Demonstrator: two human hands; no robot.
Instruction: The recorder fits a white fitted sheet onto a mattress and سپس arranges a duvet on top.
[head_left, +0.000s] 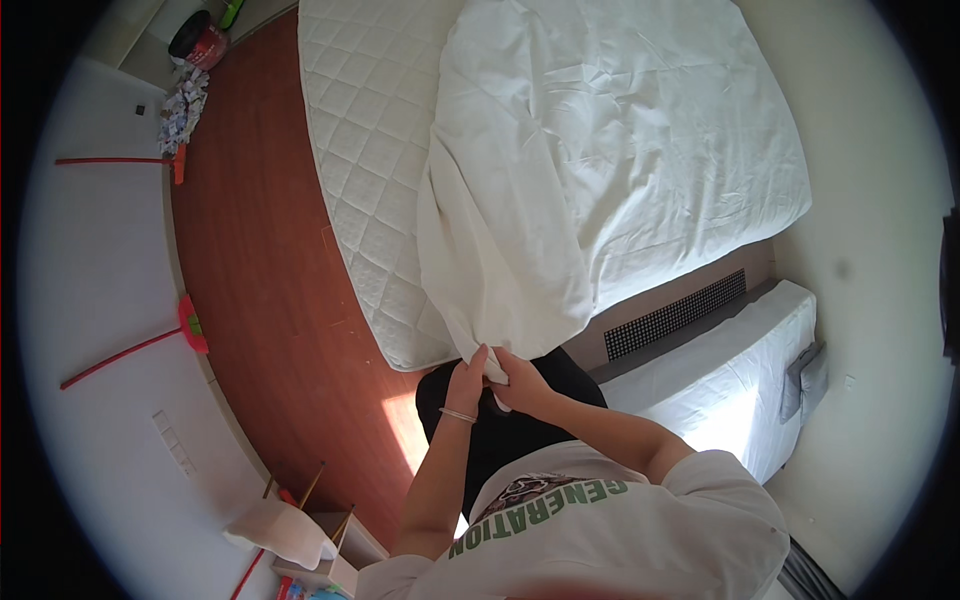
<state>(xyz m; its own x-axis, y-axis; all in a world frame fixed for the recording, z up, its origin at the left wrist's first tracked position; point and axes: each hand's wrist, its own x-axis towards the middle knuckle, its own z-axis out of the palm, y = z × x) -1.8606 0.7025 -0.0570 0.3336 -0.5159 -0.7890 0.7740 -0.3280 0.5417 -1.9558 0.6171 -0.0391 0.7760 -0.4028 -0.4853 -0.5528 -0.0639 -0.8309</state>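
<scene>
A white bed sheet lies loose and wrinkled over the right part of a quilted mattress. Its near corner is gathered at the bed's front edge, where my left hand and my right hand both grip it, close together in front of my legs. Left of the sheet, the mattress's diamond stitching shows bare. The fingertips are partly hidden by the folds of cloth.
Wood floor runs along the bed's left side. A broom and a dustpan lean on the left wall. Behind me at lower left stands a small shelf unit with a pillow. A white-covered window seat holds grey cushions.
</scene>
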